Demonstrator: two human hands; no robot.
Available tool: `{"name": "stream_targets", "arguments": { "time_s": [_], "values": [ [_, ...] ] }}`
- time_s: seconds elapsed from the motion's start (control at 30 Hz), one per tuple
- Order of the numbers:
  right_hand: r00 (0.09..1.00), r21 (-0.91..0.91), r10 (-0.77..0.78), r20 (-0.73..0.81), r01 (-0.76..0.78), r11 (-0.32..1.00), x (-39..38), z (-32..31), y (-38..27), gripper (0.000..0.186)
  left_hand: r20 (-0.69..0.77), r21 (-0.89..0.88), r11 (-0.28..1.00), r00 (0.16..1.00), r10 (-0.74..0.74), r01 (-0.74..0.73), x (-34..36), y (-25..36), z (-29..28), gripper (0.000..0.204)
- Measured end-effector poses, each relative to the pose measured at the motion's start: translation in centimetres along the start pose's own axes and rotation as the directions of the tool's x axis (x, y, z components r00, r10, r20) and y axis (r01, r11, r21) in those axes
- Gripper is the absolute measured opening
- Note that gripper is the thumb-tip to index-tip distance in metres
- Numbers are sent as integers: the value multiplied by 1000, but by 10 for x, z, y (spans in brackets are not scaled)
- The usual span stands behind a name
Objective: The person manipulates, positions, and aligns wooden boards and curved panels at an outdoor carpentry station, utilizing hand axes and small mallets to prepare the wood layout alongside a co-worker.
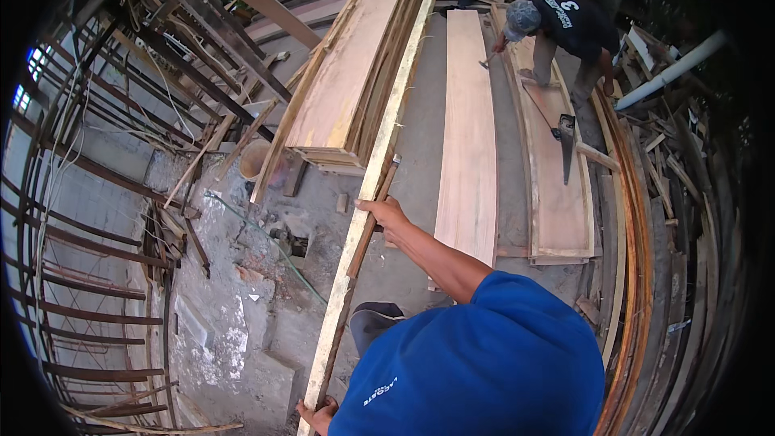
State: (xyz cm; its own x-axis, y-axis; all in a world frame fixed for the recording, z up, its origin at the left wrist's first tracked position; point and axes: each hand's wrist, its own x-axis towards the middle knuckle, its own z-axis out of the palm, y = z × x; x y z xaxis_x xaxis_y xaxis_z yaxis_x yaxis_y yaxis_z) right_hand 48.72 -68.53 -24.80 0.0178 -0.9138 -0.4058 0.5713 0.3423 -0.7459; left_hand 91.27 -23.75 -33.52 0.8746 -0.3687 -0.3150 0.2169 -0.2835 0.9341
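Observation:
A long, pale timber batten (355,234) runs from the lower edge up past the stacked boards. My right hand (387,214) is closed round it near its middle, the arm stretched out from a blue sleeve. Beside that hand, a darker brown stick (388,176) with a light tip lies along the batten; whether the hand grips it too, I cannot tell. At the lower edge my left hand (320,416) holds the batten's near part, partly hidden by the blue shirt (476,363).
A long box-like plank stack (347,73) stands ahead. A wide board (467,137) lies to its right. Further right, a co-worker (565,24) bends over a framed panel (561,218) with a hammer (485,63); a handsaw (567,149) rests there. A green hose (270,238) crosses the rough floor.

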Motion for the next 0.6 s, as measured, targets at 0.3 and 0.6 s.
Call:
{"name": "stream_targets", "arguments": {
  "time_s": [0.3,0.6],
  "values": [
    [961,-48,-70,-267,59,997,152,21,68,58,107,247,967,994,37,-63,72,0,113,57],
    [958,-52,27,-286,-44,998,276,68,77,53,227,390,916,974,7,-97,157,3,238,41]
  ]
}}
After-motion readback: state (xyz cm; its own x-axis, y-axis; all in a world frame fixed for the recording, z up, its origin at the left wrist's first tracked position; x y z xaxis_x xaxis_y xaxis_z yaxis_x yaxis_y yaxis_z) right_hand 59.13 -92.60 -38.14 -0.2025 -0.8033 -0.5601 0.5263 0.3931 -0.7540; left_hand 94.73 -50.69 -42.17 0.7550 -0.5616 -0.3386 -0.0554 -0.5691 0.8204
